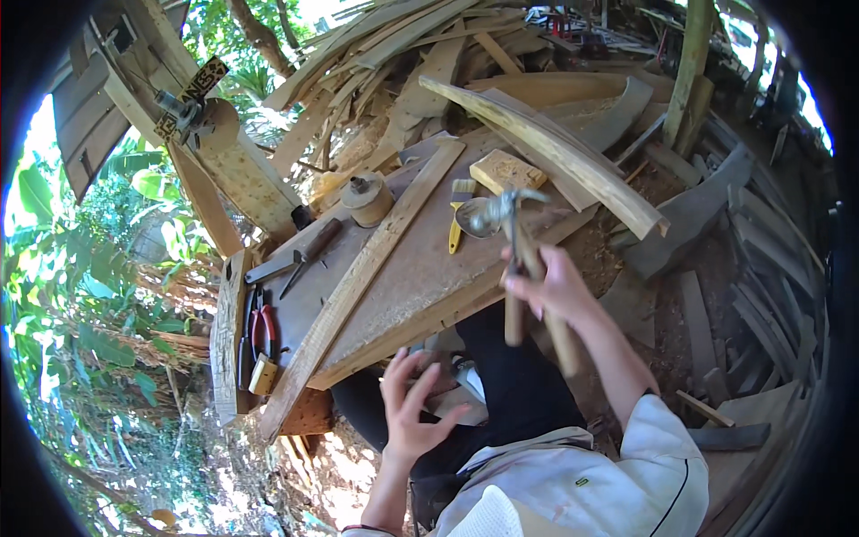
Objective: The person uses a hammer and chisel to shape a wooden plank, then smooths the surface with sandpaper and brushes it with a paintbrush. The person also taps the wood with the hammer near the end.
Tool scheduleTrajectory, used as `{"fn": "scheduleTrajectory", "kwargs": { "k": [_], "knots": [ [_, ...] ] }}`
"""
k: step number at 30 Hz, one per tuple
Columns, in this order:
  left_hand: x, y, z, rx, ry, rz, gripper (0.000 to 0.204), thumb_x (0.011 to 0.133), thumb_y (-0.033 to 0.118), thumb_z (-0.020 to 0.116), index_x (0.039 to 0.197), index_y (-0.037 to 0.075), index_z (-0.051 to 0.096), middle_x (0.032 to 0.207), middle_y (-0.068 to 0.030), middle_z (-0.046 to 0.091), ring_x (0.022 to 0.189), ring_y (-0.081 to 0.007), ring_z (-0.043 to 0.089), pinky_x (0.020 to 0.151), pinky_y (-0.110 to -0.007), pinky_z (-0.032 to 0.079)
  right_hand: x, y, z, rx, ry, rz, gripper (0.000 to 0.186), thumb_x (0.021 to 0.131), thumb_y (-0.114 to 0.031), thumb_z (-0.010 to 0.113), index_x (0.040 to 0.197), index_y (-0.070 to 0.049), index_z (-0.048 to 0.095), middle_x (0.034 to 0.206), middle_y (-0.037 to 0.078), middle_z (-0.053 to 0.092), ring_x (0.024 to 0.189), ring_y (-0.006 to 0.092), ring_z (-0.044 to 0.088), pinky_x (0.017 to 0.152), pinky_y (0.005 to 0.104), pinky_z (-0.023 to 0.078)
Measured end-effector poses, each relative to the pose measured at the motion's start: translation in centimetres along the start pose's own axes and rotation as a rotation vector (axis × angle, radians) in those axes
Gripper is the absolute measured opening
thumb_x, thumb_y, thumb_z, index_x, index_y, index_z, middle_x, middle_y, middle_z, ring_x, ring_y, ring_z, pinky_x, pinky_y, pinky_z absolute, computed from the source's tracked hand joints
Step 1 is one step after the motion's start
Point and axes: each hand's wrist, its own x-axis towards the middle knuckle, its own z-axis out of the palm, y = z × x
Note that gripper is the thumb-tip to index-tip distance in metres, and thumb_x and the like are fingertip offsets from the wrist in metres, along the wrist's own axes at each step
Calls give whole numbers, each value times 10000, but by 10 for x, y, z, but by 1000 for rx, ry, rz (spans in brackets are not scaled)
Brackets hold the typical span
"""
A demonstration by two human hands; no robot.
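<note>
Head view: taking clock directions from the middle of the picture, the near edge of the worktable (420,313) climbs from 7 toward 2 o'clock, just beyond the person's lap. A long plank (376,268) crosses the top from 12 to 7 o'clock, its lower end jutting past that edge. Bare surface lies on the plank's right, up to a yellow-handled brush (456,234) and a wooden block (507,170) at 1 o'clock.

On the plank's left stand a round canister (365,201) near 10 o'clock and red-handled pliers (268,329) at 8. Stacked boards (385,45) fill 12 o'clock; foliage (98,295) fills 9.

The right hand (559,282), near 3 o'clock, is closed around a claw hammer (530,258) whose head, blurred, is raised toward 2; a second wooden handle (514,318) shows beside it in the same grip. The left hand (416,407), at 6 o'clock, holds nothing, its fingers spread apart above the lap.
</note>
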Motion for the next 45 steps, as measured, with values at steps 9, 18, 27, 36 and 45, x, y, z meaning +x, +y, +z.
{"fn": "scheduleTrajectory", "kwargs": {
  "k": [9, 18, 27, 36, 45],
  "knots": [
    [-90, -37, -27, 34, 333, -498, 506, 849, 68, 763, 1322, -23, 608, 1289, -187, 634, 1232, -334, 595, 1096, -447, 417, 160, -52, -97, -743, 172, 32, 474, 854, -223, 809, 1130, 97, 594, 725, 94, 670, 480, 133, 573, 423, 328, 480],
    [-128, -40, -28, -12, 430, -750, 421, 947, 116, 690, 1337, -23, 610, 1155, -157, 715, 1115, -256, 659, 1011, -408, 475, 240, -37, -125, -1138, 224, 119, 479, 826, -207, 806, 1081, 157, 628, 752, 154, 705, 514, 178, 669, 459, 362, 550],
    [-118, -44, -16, -54, 415, -765, 395, 944, 75, 686, 1323, -19, 625, 1112, -149, 732, 1051, -236, 686, 986, -382, 508, 245, -51, -115, -1427, 41, 83, 473, 855, -231, 780, 1103, 139, 621, 892, 251, 731, 660, 273, 736, 657, 412, 601],
    [-114, -53, -13, -97, 402, -767, 376, 959, 83, 678, 1317, -18, 620, 1078, -142, 737, 1002, -217, 699, 958, -366, 517, 240, -39, -131, -1710, 76, -224, 376, 906, -371, 730, 1049, -24, 696, 1034, 237, 718, 990, 418, 691, 862, 511, 551],
    [-102, -57, -17, -76, 412, -762, 339, 960, 55, 663, 1290, -20, 638, 1057, -133, 737, 992, -212, 702, 950, -358, 518, 208, -31, -116, -1717, 248, -220, 373, 900, -322, 741, 1104, -12, 704, 1118, 214, 708, 1067, 392, 674, 906, 492, 534]
  ]
}}
